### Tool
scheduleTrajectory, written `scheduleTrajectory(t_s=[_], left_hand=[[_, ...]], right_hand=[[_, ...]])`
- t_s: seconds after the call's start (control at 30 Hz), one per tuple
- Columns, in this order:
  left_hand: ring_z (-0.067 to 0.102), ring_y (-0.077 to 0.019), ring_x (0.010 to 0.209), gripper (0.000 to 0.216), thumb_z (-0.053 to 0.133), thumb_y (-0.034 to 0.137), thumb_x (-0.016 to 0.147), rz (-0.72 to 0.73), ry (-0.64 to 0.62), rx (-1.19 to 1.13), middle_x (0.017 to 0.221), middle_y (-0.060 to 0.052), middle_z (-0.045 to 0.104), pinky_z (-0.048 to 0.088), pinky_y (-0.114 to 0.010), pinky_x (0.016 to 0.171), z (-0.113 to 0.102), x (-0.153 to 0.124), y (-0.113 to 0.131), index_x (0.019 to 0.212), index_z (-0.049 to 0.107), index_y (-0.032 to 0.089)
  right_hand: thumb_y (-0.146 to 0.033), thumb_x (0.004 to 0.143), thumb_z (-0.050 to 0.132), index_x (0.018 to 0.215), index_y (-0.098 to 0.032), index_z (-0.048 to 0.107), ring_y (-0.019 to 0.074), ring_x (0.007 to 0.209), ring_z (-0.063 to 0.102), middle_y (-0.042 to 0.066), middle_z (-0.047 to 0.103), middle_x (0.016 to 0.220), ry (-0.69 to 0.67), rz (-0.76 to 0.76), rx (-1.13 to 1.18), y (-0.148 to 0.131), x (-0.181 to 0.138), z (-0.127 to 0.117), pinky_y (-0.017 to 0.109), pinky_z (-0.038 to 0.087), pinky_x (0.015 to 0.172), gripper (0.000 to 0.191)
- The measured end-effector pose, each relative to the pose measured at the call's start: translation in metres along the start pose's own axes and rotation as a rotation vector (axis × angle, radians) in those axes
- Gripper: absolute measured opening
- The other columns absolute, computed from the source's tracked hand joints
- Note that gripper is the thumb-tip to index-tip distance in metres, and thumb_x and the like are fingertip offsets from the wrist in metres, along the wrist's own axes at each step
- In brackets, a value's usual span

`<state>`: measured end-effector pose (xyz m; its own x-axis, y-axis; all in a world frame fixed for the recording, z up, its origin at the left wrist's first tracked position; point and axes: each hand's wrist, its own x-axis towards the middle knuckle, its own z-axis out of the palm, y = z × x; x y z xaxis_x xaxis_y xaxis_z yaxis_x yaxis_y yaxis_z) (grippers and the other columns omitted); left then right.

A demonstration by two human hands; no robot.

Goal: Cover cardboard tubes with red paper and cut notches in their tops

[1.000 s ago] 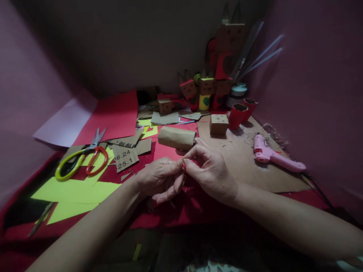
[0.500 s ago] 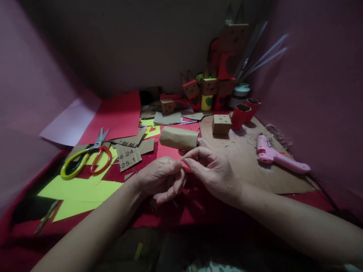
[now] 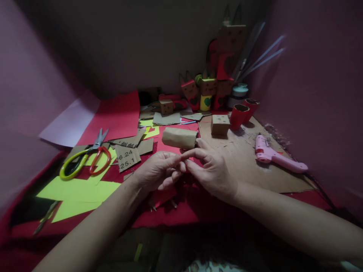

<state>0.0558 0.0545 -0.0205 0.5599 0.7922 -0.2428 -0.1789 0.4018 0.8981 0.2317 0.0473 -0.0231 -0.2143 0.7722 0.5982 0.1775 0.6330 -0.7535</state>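
My left hand (image 3: 159, 170) and my right hand (image 3: 211, 172) meet at the fingertips over the red cloth. Both are closed in a pinch; whatever lies between the fingers is too small or hidden to make out. Just beyond them a brown cardboard tube (image 3: 180, 137) lies on its side on red paper (image 3: 170, 150), its right end close to my right hand's knuckles. A small cardboard box (image 3: 220, 125) with marks on its top stands farther back to the right. Small scraps (image 3: 163, 200) lie below my left hand.
Scissors (image 3: 98, 145) with yellow and red handles rest at left among cardboard pieces (image 3: 127, 156) and yellow paper (image 3: 79, 189). A pink glue gun (image 3: 276, 156) lies on a cardboard sheet (image 3: 255, 175) at right, near red tubes (image 3: 239, 117). Cardboard figures (image 3: 206, 98) stand behind.
My fingertips have come closer together, and my left fingers have shifted upward. The cardboard tube has turned slightly. The camera view has moved a little.
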Motion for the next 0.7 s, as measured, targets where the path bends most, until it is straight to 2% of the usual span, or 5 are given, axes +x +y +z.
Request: scheduleTrajectory(t_s=[0.23, 0.4, 0.47, 0.57, 0.7], left_hand=[[0.046, -0.0042, 0.033, 0.021, 0.072, 0.029, 0.075, 0.029, 0.054, 0.113, 0.050, 0.000, 0.060, 0.032, -0.012, 0.032, 0.000, -0.008, 0.006, 0.066, 0.069, 0.010], [0.065, -0.0160, 0.064, 0.016, 0.065, 0.022, 0.082, -0.105, -0.284, 0.637, 0.083, -0.009, 0.071, 0.052, -0.025, 0.059, 0.003, -0.045, 0.038, 0.093, 0.076, 0.017], [0.066, -0.0202, 0.077, 0.012, 0.068, 0.022, 0.080, -0.048, -0.349, 0.866, 0.087, -0.010, 0.071, 0.053, -0.029, 0.073, -0.001, -0.060, 0.050, 0.086, 0.078, 0.019], [0.054, -0.0119, 0.052, 0.023, 0.066, 0.029, 0.082, 0.055, 0.059, 0.993, 0.058, -0.004, 0.061, 0.042, -0.021, 0.049, -0.017, -0.072, 0.057, 0.063, 0.072, 0.018], [0.045, -0.0086, 0.038, 0.010, 0.070, 0.025, 0.076, -0.030, 0.593, 0.856, 0.047, 0.001, 0.054, 0.029, -0.018, 0.036, -0.035, -0.060, 0.044, 0.074, 0.067, 0.016]], right_hand=[[-0.016, 0.082, 0.058, 0.084, -0.020, 0.070, 0.0147, 0.080, 0.058, 0.002, 0.057, 0.081, -0.052, 0.064, 0.021, 0.005, 0.003, -0.003, 0.030, 0.051, 0.069, 0.013], [-0.019, 0.083, 0.060, 0.086, -0.019, 0.070, 0.0145, 0.082, 0.061, 0.002, 0.061, 0.085, 0.077, 0.161, 0.175, 0.010, 0.012, -0.006, 0.032, 0.051, 0.077, 0.010], [-0.019, 0.081, 0.062, 0.085, -0.018, 0.069, 0.0154, 0.084, 0.064, 0.002, 0.065, 0.087, 0.121, 0.248, 0.293, 0.014, 0.015, -0.007, 0.034, 0.052, 0.081, 0.008], [-0.017, 0.077, 0.062, 0.082, -0.018, 0.069, 0.0146, 0.076, 0.066, 0.001, 0.068, 0.080, 0.163, 0.365, 0.423, 0.018, 0.018, -0.007, 0.034, 0.053, 0.077, 0.009], [-0.015, 0.072, 0.062, 0.080, -0.018, 0.071, 0.0145, 0.072, 0.066, 0.000, 0.069, 0.074, 0.182, 0.430, 0.521, 0.025, 0.020, -0.006, 0.035, 0.054, 0.077, 0.012]])
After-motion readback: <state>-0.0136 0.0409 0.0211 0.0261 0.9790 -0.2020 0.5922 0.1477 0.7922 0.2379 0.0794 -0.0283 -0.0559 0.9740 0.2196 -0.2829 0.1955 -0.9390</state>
